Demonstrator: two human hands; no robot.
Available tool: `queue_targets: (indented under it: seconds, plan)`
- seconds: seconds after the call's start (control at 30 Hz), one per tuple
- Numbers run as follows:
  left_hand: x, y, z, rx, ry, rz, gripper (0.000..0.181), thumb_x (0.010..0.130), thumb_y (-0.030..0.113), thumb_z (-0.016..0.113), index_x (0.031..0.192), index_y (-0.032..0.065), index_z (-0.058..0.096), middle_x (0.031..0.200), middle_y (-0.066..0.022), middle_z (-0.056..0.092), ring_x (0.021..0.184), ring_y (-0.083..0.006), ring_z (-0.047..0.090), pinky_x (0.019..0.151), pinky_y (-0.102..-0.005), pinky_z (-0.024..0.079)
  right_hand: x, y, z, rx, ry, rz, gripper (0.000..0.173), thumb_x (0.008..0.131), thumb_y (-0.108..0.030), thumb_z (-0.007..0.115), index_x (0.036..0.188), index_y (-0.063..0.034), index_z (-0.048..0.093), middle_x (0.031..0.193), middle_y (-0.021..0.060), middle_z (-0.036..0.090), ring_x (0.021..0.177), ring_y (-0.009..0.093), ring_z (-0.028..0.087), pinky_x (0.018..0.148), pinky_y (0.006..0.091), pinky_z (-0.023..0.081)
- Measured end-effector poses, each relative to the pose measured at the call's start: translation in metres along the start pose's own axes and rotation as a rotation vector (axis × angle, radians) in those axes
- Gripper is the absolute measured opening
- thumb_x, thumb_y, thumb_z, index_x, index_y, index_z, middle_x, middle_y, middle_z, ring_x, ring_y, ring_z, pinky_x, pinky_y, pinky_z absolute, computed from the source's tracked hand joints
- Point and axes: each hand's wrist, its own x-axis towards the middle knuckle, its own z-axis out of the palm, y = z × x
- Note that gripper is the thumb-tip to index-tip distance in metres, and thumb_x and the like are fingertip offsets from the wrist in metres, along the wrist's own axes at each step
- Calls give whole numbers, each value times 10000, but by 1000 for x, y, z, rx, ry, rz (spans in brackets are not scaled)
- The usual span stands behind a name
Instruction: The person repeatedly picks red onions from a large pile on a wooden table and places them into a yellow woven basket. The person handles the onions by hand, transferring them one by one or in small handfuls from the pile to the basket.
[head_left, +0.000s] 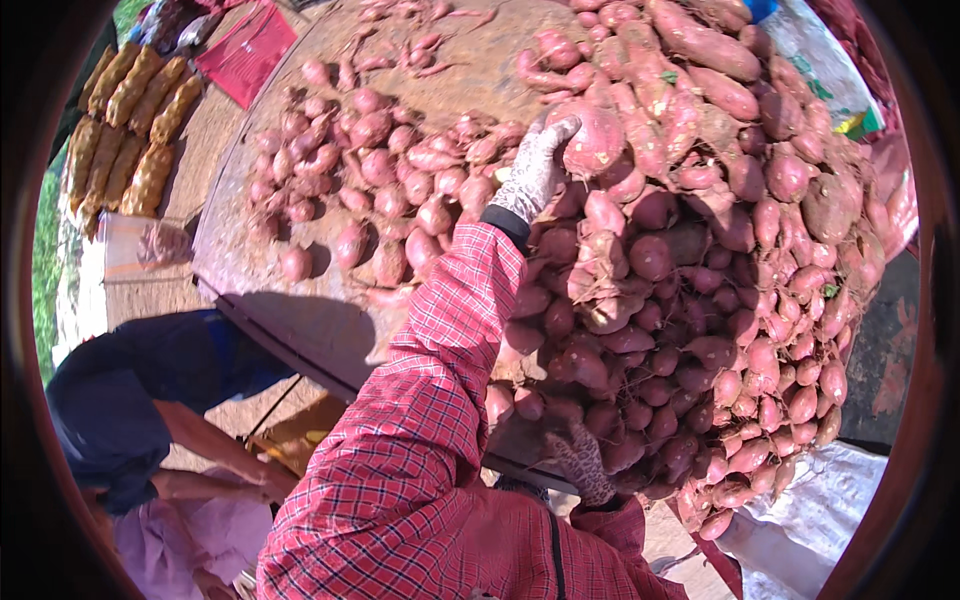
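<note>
My left hand (534, 166), in a patterned white glove with a dark cuff, grips the left side of a large round sweet potato (592, 139) at the upper edge of a big heap. Below it, my right hand (583, 459) is in shadow at the near edge of the heap, in a similar glove; its fingers are partly hidden beside the tubers. The red-skinned sweet potatoes (763, 364) cover the right half of the table. Smaller sweet potatoes (375, 166) lie spread left of my left hand, and thin, stringy ones (424, 56) lie farther back.
Filled mesh bags (112, 161) stand in rows at the upper left, near a red sheet (247, 52). A person in dark clothing (127, 390) is bent over at the lower left, beside the table's edge. White sacks (814, 502) lie at the lower right.
</note>
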Motion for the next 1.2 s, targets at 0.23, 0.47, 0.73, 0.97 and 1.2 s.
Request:
queue_targets:
  seconds: [0.23, 0.47, 0.73, 0.97, 1.2]
  plan:
    - [-314, -11, -6, -358, 389, -163, 530, 953, 418, 511, 1345, 71, 423, 1270, -124, 547, 1151, -253, 544, 1016, -421, 420, 25, -76, -18, 337, -296, -228, 770, 880, -438, 600, 1468, -94, 239, 1415, 136, 382, 1245, 290, 454, 1003, 394, 441]
    - [-527, -18, 33, 715, 364, -178, 570, 954, 389, 515, 1357, 1, 408, 1293, -166, 516, 1239, -245, 461, 1067, -364, 340, -37, -21, 54, 1005, -676, 454, 687, 881, -428, 592, 1423, -90, 339, 1390, 120, 430, 1256, 289, 453, 1025, 465, 413]
    - [-686, 5, -16, 1006, 960, 169, 501, 915, 285, 580, 1324, 18, 465, 1265, -197, 544, 1213, -313, 508, 1012, -377, 397, -101, -41, 63, 835, -709, 311, 714, 853, -613, 515, 1372, -130, 428, 1359, 85, 478, 1231, 310, 471, 1038, 518, 377]
    - [-775, 54, -92, 1784, 1167, 326, 500, 826, 163, 674, 1280, 44, 504, 1296, -198, 503, 1225, -352, 469, 1023, -423, 388, -139, -63, 114, 940, -741, 353, 833, 810, -651, 546, 1433, -140, 336, 1427, 120, 400, 1292, 332, 410, 1040, 564, 359]
    - [-868, 88, -209, 1478, 1475, -176, 759, 776, 254, 670, 1414, 23, 328, 1330, -240, 470, 1222, -391, 460, 1013, -448, 397, -141, -105, 239, 891, -821, 450, 870, 771, -627, 628, 1418, -117, 349, 1424, 147, 401, 1301, 364, 399, 1065, 572, 330]
